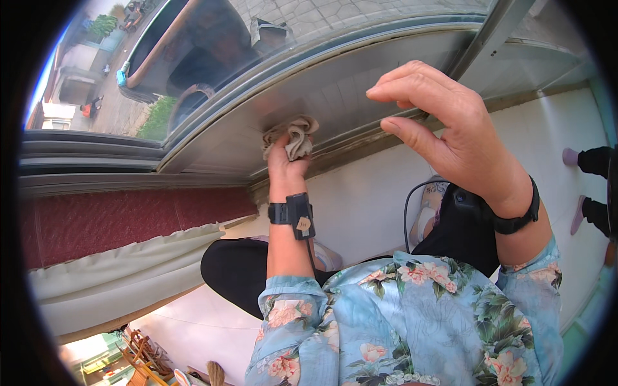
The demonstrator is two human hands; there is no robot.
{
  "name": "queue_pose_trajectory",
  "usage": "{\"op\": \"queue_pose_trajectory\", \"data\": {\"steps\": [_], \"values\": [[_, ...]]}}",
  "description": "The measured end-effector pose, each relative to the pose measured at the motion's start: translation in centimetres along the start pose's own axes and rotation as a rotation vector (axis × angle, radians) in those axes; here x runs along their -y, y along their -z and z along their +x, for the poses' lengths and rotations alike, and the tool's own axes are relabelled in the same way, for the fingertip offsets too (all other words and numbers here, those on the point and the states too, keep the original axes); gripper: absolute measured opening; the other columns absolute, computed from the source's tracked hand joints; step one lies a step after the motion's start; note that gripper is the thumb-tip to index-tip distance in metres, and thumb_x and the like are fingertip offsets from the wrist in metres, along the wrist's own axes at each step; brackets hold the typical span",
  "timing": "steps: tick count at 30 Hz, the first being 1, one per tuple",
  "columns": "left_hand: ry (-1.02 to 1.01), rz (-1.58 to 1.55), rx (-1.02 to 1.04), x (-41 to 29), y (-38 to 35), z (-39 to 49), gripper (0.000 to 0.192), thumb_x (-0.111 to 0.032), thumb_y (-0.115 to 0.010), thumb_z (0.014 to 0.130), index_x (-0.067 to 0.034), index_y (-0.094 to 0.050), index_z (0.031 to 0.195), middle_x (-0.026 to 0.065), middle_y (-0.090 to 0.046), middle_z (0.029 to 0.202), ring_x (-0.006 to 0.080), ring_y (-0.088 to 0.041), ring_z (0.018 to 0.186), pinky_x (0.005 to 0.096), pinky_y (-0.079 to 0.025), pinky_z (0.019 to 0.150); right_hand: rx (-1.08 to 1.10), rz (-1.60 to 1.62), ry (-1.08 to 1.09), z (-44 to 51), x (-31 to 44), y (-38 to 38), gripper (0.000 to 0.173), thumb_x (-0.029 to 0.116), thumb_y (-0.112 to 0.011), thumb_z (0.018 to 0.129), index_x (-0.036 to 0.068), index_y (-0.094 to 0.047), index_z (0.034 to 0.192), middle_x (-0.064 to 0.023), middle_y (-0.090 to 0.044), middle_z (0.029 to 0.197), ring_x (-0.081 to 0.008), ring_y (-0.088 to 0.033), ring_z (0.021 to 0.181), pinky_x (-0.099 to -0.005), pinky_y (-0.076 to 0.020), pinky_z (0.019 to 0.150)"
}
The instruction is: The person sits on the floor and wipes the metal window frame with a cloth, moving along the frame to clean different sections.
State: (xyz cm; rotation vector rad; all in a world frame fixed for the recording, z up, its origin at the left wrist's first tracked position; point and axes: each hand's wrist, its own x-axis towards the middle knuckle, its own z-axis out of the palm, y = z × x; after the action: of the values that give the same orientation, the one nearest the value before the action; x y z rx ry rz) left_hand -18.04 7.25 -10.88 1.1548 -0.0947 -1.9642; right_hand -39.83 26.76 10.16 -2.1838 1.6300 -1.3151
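My left hand [288,161] grips a crumpled beige cloth [300,135] and presses it against the lower metal panel [333,99] of a glazed door. A dark reflection of the cloth shows on the panel just above it. My right hand [439,116] is raised in the air to the right of the cloth, holding nothing, its thumb and fingers curved apart. Black straps circle both wrists, and a small black device [300,217] with a cable sits on the left one.
Above the panel, a glass pane [212,58] shows a paved yard and reflections. To the left are a dark red sill [135,217] and a pale curtain [130,265]. Another person's legs [594,164] stand at the right. Wooden chairs [145,354] and a brush [215,372] are at lower left.
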Motion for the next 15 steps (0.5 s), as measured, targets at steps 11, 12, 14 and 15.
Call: {"op": "queue_pose_trajectory", "data": {"steps": [11, 12, 14, 15], "values": [[-0.315, 0.081, 0.126, -0.9, -2.7, -2.8, 0.027, -0.005, -0.052, 0.093, -0.006, -0.057, 0.119, 0.0141, -0.062, 0.119, 0.0329, -0.061, 0.106, 0.0536, -0.052, 0.092, -0.018, -0.022, 0.0, -0.9, 0.4, 0.1, 0.027, 0.0, -0.068, 0.083, 0.002, -0.065, 0.11, -0.0121, -0.064, 0.105, -0.0244, -0.061, 0.091, -0.0305, -0.0515, 0.076], [-0.315, 0.103, 0.105, -0.7, -2.0, -2.0, 0.026, -0.005, -0.052, 0.092, -0.006, -0.058, 0.118, 0.0141, -0.062, 0.118, 0.0327, -0.061, 0.106, 0.0526, -0.052, 0.092, -0.009, -0.032, 0.001, -0.9, 0.5, 0.2, 0.027, 0.0, -0.068, 0.083, 0.001, -0.065, 0.109, -0.0123, -0.064, 0.105, -0.0246, -0.061, 0.091, -0.0305, -0.0515, 0.076], [-0.291, 0.108, 0.077, -0.4, -0.7, -0.5, 0.026, -0.003, -0.055, 0.089, -0.005, -0.059, 0.115, 0.013, -0.063, 0.114, 0.031, -0.063, 0.102, 0.0481, -0.053, 0.087, -0.004, -0.022, 0.012, -0.8, 0.5, 0.3, 0.028, 0.001, -0.069, 0.082, 0.001, -0.064, 0.109, -0.013, -0.064, 0.105, -0.0255, -0.062, 0.092, -0.031, -0.0513, 0.078], [-0.266, 0.09, 0.071, -0.2, 0.0, 0.3, 0.027, -0.001, -0.057, 0.086, -0.004, -0.059, 0.113, 0.0118, -0.064, 0.111, 0.0295, -0.064, 0.1, 0.0447, -0.054, 0.083, -0.002, -0.03, 0.025, -0.7, 0.5, 0.4, 0.028, 0.001, -0.069, 0.082, 0.001, -0.064, 0.109, -0.0133, -0.064, 0.105, -0.0259, -0.062, 0.092, -0.0312, -0.0511, 0.078]]}}
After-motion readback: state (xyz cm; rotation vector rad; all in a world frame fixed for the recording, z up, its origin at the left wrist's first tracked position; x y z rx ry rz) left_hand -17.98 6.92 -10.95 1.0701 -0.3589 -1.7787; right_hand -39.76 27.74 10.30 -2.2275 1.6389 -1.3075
